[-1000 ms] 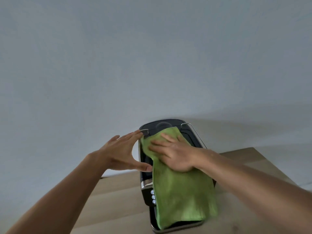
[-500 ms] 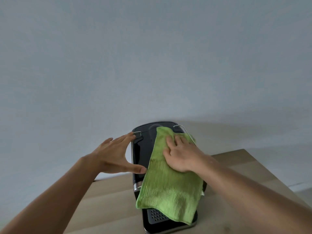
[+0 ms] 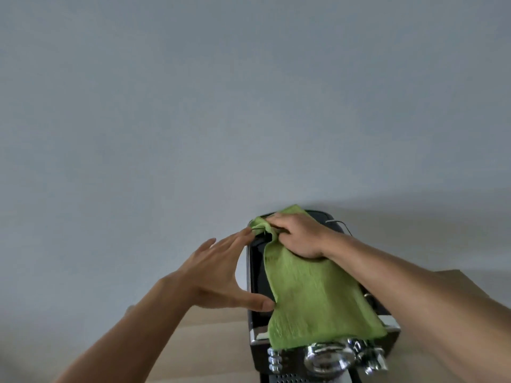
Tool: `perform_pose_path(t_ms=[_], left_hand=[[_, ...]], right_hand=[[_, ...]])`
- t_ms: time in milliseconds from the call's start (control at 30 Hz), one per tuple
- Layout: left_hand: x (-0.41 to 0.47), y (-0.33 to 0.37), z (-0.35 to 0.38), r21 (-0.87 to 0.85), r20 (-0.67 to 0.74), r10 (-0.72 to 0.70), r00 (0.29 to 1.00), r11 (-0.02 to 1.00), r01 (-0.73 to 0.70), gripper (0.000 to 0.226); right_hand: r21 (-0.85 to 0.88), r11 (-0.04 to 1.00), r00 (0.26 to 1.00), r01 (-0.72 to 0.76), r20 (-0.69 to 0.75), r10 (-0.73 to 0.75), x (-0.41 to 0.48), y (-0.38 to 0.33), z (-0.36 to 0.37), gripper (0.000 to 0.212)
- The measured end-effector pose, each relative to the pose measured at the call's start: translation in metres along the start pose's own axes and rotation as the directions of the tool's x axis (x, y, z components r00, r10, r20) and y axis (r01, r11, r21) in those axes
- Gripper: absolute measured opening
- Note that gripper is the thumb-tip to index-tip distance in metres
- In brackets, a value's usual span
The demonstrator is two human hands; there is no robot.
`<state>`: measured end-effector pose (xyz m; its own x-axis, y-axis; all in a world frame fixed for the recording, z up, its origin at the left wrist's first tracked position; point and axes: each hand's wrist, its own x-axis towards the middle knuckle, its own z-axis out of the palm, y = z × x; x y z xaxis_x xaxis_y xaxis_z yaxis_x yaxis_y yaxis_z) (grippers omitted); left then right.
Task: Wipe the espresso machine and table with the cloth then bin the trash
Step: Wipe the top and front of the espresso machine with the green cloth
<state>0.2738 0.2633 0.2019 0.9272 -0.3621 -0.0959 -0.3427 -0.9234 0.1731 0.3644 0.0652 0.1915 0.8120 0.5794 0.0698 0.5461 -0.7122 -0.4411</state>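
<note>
- The right hand (image 3: 300,234) presses down on the far end of the green cloth (image 3: 312,297), its fingers curled and bunching the fabric at the back left corner of the espresso machine (image 3: 255,275); it grips the cloth.
- From under that hand the cloth spreads toward the person, covering most of the machine's black top and hanging just over the front edge.
- Below the cloth's near hem sit the chrome group head (image 3: 329,359) and a column of small silver buttons (image 3: 273,360).
- The left hand (image 3: 218,275) is open and holds nothing: fingers spread flat beside the machine's left side, thumb tip touching the cloth's left edge, fingertips near the bunched corner.
- The machine stands on a light wooden table (image 3: 210,344) against a plain grey wall (image 3: 193,106).
</note>
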Motion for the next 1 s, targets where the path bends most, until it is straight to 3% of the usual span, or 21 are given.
perform_pose_path(t_ms=[100, 200, 300, 467, 600, 833, 1000], left_hand=[[0.001, -0.001, 0.001, 0.004, 0.002, -0.012, 1.0, 1.0, 0.012, 0.135], [0.002, -0.001, 0.001, 0.005, 0.007, -0.008, 1.0, 1.0, 0.008, 0.135], [0.002, -0.001, 0.001, 0.016, 0.007, -0.019, 1.0, 1.0, 0.019, 0.137], [0.001, 0.005, -0.002, 0.022, 0.013, -0.032, 0.999, 0.999, 0.032, 0.133], [0.002, 0.006, -0.005, 0.047, 0.029, -0.051, 0.998, 0.998, 0.049, 0.135], [0.003, 0.01, -0.01, 0.08, 0.052, -0.072, 0.996, 0.994, 0.068, 0.136], [0.002, 0.012, -0.013, 0.084, 0.062, -0.078, 0.995, 0.994, 0.073, 0.136]], right_hand=[[0.064, 0.998, 1.0, -0.003, -0.031, 0.005, -0.005, 0.016, -0.014, 0.039], [0.002, 0.999, 0.993, 0.043, 0.11, -0.043, 0.01, 0.02, -0.019, 0.043], [0.058, 0.996, 0.975, 0.063, 0.209, -0.074, 0.037, 0.016, -0.01, 0.044], [0.168, 0.983, 0.992, 0.075, 0.087, -0.091, 0.039, 0.026, -0.018, 0.044], [0.16, 0.982, 0.987, 0.101, 0.109, -0.119, 0.039, 0.032, -0.026, 0.045], [0.13, 0.975, 0.904, 0.178, 0.37, -0.214, 0.076, 0.01, -0.009, 0.064], [0.142, 0.982, 0.946, 0.125, 0.281, -0.161, 0.06, 0.038, -0.028, 0.054]])
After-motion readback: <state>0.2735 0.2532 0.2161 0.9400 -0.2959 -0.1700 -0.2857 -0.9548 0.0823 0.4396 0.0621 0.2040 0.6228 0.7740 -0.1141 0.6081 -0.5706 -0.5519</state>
